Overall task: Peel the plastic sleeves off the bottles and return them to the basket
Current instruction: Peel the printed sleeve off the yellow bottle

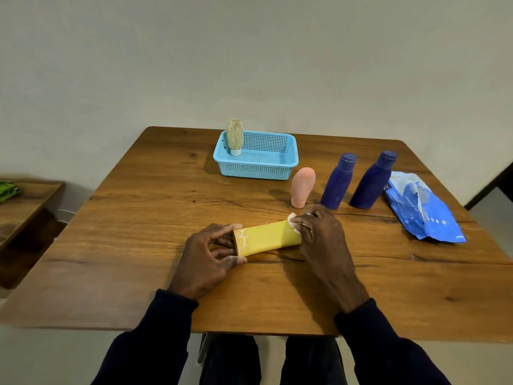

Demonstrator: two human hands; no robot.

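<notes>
A yellow tube bottle (266,238) lies on its side on the wooden table (138,245), between both hands. My left hand (211,259) grips its flat left end with thumb and fingers. My right hand (319,232) holds its right end, fingers curled round the white cap (293,220). A light blue mesh basket (258,159) stands at the back of the table with a cream tube (234,137) upright in its left corner. To the basket's right stand a pink tube (302,186) on its cap and two dark blue bottles (338,181) (373,180).
A crumpled blue plastic pack (422,209) lies at the table's right edge. A lower wooden side table (25,201) with something green (8,187) on it stands to the left. The wall is close behind the table.
</notes>
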